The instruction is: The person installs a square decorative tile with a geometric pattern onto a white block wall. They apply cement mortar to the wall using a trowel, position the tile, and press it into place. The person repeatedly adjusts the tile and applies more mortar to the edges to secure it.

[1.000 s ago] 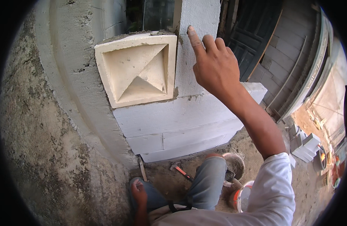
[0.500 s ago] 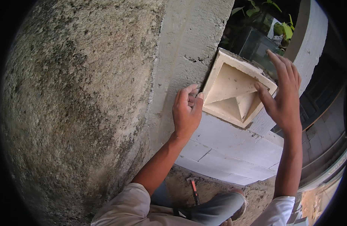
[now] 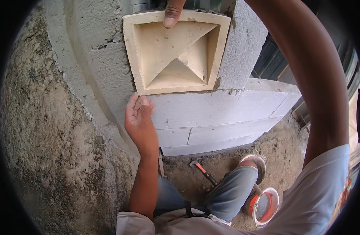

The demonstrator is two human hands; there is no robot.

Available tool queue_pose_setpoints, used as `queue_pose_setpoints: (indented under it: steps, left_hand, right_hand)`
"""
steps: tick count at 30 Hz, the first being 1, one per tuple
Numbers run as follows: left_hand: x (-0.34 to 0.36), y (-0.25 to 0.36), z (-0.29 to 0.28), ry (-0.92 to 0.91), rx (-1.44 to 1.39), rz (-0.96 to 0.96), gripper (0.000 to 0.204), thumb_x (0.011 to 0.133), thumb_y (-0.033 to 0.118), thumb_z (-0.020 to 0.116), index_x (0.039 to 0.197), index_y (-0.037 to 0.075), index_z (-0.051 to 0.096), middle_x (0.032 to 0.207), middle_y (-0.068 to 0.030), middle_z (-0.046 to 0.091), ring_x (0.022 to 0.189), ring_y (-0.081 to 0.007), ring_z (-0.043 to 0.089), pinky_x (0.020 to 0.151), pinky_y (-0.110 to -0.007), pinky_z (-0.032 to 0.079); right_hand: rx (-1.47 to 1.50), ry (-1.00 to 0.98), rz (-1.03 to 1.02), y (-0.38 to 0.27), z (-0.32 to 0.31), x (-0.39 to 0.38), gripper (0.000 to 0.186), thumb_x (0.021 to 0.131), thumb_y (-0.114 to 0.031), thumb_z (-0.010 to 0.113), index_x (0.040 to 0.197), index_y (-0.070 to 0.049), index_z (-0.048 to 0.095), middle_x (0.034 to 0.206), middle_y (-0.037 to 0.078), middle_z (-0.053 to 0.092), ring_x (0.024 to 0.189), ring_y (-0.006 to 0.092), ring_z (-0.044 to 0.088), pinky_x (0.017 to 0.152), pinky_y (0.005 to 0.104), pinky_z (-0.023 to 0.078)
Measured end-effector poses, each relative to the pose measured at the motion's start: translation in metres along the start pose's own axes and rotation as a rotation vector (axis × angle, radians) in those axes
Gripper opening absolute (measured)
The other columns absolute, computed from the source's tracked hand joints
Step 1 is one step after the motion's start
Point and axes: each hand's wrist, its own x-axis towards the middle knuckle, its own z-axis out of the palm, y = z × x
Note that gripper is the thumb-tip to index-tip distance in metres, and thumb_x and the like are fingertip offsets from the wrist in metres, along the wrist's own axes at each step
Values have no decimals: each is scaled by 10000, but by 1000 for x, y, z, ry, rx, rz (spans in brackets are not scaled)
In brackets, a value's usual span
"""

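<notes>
A cream, square ventilation block point(image 3: 201, 58) with a hollowed front and slanted inner faces sits in the opening of a pale block wall, on its lower courses. My right hand point(image 3: 174, 8) is at its top edge, the thumb pressed on the front of the rim. The other fingers reach over the top, out of sight. Just below the block's lower left corner is my left hand point(image 3: 140, 121). Its fingers are loosely curled and apart, holding nothing, with the fingertips at or very near the corner.
Left stands a rough, stained wall point(image 3: 43, 149) beside a grey pillar point(image 3: 96, 51). A pale upright post point(image 3: 244, 47) borders the block on the right. Below lie a hammer point(image 3: 203, 172) with a red and black handle and a bucket point(image 3: 272, 203) on the dirt floor.
My view has swung nearer and more squarely to the block. My right hand has gone from the block's right side to its top edge; my left has dropped to its lower left corner.
</notes>
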Motion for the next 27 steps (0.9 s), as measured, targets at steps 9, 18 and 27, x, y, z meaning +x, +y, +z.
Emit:
queue_pose_setpoints:
  steps: [9,18,27]
  left_hand:
    - [19,-5,-5,67,16,-54,408,999,151,713,1306,-101,621,1102,-137,722,944,-177,717,811,-275,585]
    - [24,6,-10,-14,323,-20,368,984,185,744,1267,-40,678,1003,-55,724,820,-87,654,726,-239,538]
    - [27,21,1,203,523,406,366,960,210,772,1262,14,706,880,6,624,839,-101,574,759,-277,504]
  right_hand:
    - [22,-26,-63,8,13,-4,1458,641,-560,917,1650,2,27,1680,283,147,1572,383,123,1271,511,145]
    - [24,-31,-113,14,18,-8,1441,634,-504,919,1651,5,33,1660,282,208,1553,376,185,1258,487,190]
    - [36,-15,-169,16,22,-8,1426,628,-448,922,1651,8,39,1640,282,268,1535,369,247,1246,464,234]
